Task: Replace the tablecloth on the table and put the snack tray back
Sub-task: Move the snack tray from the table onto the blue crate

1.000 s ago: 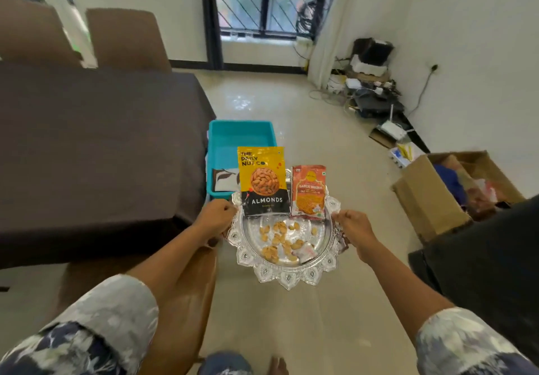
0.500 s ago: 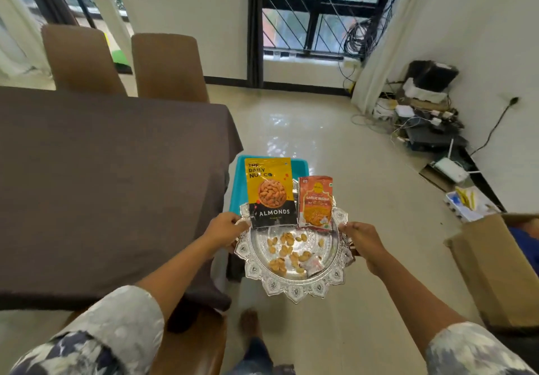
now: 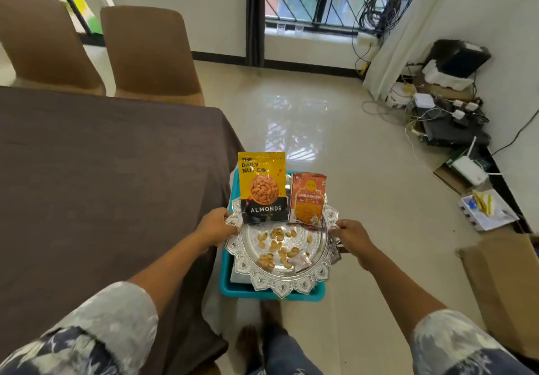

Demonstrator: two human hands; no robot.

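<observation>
I carry a round silver snack tray (image 3: 287,282) with a scalloped rim in the air, just right of the table's corner. My left hand (image 3: 217,226) grips its left rim and my right hand (image 3: 351,239) grips its right rim. On the tray stand a yellow almonds pouch (image 3: 263,188) and an orange snack packet (image 3: 307,199), with loose nuts (image 3: 277,246) in the middle. The table at the left is covered by a dark brown tablecloth (image 3: 102,185) with nothing on it.
A teal plastic bin (image 3: 316,294) sits on the floor right under the tray. Two brown chairs (image 3: 145,53) stand behind the table. Cables, routers and boxes (image 3: 446,118) line the right wall. A cardboard box (image 3: 501,284) is at the right edge.
I have risen and stepped forward with the tray, which now hangs over the teal bin. The table corner is closer on my left. Both hands keep their grip.
</observation>
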